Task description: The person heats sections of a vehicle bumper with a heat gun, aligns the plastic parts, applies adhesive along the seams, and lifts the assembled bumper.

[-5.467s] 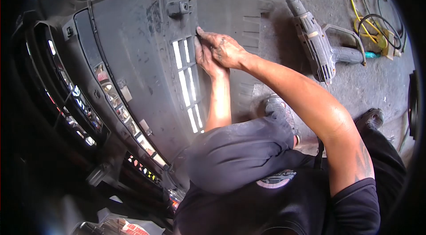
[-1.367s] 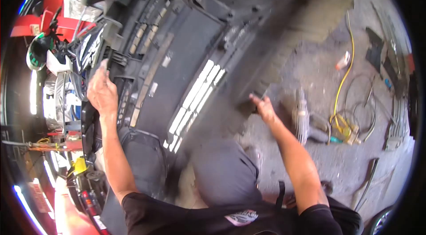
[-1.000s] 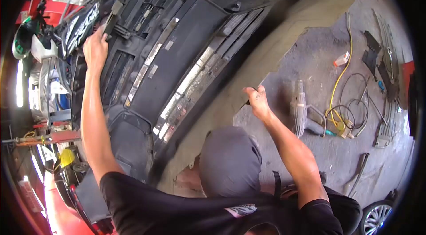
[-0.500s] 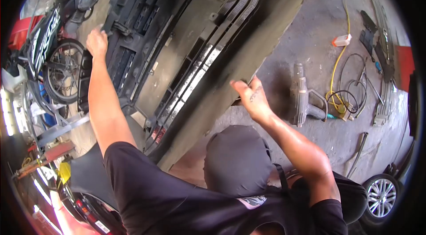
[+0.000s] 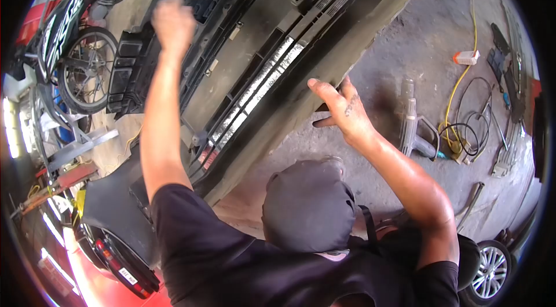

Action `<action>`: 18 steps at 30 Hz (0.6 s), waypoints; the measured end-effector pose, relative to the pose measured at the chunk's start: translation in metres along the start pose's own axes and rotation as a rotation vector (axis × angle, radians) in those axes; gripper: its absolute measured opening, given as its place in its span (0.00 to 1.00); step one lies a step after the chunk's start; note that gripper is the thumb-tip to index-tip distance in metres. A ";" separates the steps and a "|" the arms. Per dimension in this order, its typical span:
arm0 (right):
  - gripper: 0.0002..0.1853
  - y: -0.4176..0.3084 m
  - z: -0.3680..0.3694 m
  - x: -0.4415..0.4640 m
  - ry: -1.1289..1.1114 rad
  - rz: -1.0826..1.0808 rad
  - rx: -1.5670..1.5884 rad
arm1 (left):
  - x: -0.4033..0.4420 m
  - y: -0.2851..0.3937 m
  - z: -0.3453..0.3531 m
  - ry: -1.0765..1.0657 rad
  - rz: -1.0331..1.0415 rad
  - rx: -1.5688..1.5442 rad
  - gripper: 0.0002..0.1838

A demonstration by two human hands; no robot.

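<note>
A large car bumper (image 5: pixel 272 127), its ribbed black inner side facing me, slants across the view. At its near edge my right hand (image 5: pixel 346 111) is closed, thumb on the inner face and fingers partly hidden round the rim. My left hand (image 5: pixel 174 26) is raised over the dark plastic at the bumper's far side. Motion smears it, but the fingers look curled into a fist; a small greyish bit shows at its top, too blurred to name. Whether this hand touches the plastic I cannot tell.
A heat gun-like tool (image 5: pixel 410 116) lies on the concrete floor at right, near a yellow cord (image 5: pixel 458 84) and an orange-and-white container (image 5: pixel 465 58). A motorcycle wheel (image 5: pixel 88 69) stands at left. A rounded dark grey cloth shape (image 5: pixel 307 208) sits between my arms.
My left hand has moved right and up in the view, over the dark plastic. My right hand keeps its grip on the bumper's edge. The view has shifted slightly.
</note>
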State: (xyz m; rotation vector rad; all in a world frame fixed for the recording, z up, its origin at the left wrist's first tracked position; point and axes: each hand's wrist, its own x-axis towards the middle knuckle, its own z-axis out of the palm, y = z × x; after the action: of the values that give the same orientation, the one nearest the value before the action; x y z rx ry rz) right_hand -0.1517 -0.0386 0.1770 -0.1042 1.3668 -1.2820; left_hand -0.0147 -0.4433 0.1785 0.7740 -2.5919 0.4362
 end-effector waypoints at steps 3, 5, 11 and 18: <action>0.50 0.003 -0.008 0.000 -0.037 -0.024 -0.039 | -0.056 0.122 0.005 -0.330 -0.056 -0.715 0.16; 0.61 0.009 -0.012 0.001 -0.057 -0.066 -0.052 | -0.092 0.175 0.014 -0.484 0.061 -0.673 0.22; 0.71 0.026 -0.027 0.006 -0.055 -0.220 -0.151 | -0.119 0.220 0.015 -0.351 -0.158 -0.516 0.30; 0.67 0.058 -0.028 0.025 -0.139 -0.320 0.006 | -0.125 0.224 0.033 -0.266 -0.114 -0.529 0.29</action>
State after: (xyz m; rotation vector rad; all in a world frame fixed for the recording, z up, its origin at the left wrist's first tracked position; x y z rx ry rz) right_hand -0.1453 -0.0167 0.1121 -0.4144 1.2597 -1.5137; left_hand -0.0572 -0.2219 0.0527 0.8185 -2.6906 -0.4022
